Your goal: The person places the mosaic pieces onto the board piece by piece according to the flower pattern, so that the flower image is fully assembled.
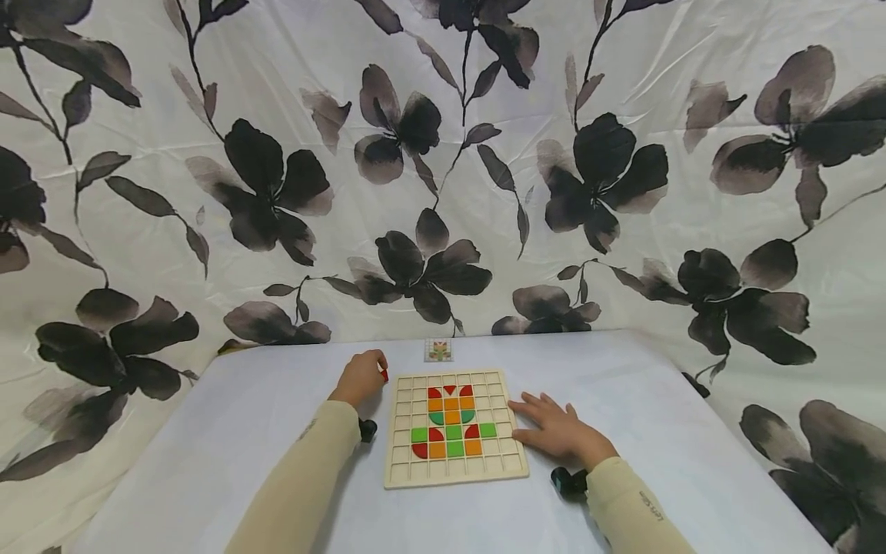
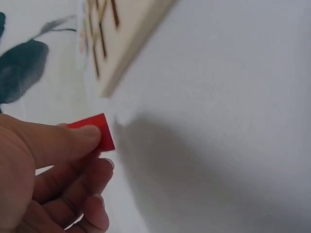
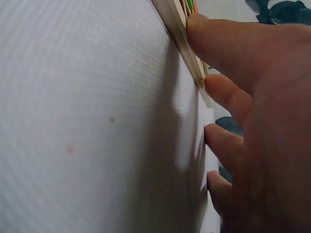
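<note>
My left hand (image 1: 358, 377) is just past the far left corner of the wooden grid board (image 1: 457, 481). Between thumb and fingers it pinches a small red tile (image 2: 107, 138), whose straight edges and one corner stick out in the left wrist view. Red, orange, green and teal tiles (image 1: 452, 404) form a pattern in the middle of the board, some square and some with curved sides. At the board's right edge, my right hand (image 1: 557, 431) lies with fingers spread, thumb and index fingertip right at the rim.
Behind the board lies a small card (image 1: 438, 350) printed with a coloured pattern. A white cloth covers the table (image 1: 609, 385), and a flower-printed curtain (image 1: 498, 192) hangs along its far side. Each wrist carries a black camera.
</note>
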Available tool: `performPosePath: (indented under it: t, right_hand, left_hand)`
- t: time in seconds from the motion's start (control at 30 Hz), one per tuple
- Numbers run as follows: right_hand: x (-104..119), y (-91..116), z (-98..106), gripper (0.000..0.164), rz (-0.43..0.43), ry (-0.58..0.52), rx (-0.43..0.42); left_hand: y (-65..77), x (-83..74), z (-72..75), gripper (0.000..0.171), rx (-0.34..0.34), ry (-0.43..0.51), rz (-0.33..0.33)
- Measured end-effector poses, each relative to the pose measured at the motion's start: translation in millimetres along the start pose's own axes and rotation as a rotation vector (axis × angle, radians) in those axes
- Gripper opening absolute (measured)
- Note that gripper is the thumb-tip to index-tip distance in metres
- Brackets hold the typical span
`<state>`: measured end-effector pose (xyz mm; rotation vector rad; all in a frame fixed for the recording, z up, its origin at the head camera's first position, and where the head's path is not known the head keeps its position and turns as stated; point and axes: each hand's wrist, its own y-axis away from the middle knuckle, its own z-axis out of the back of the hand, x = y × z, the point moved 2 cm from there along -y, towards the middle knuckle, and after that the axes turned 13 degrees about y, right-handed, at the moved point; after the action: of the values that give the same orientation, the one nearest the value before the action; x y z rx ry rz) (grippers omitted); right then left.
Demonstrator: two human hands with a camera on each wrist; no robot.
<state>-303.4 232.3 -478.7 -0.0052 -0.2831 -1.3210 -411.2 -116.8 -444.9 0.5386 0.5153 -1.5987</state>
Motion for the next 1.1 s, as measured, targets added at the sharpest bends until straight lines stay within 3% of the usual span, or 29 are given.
performPosePath:
  t: [0.17, 0.37, 1.1]
  right_hand:
    - [-1, -1, -1, 0.063, -0.005, 0.009, -0.005]
    - [-1, 0, 1, 0.063, -0.004, 0.005, -0.001]
    - [0, -1, -1, 0.065, -0.003, 0.010, 0.004]
  left_hand:
    - [4.9, -8.8, 0.8, 0.010, 0.013, 0.083, -0.022]
    - [16.6, -26.8, -4.9, 0.004, 0.090, 0.169, -0.023]
    - [80.5, -98.1, -50.8, 0.018, 0.235, 0.121, -0.253]
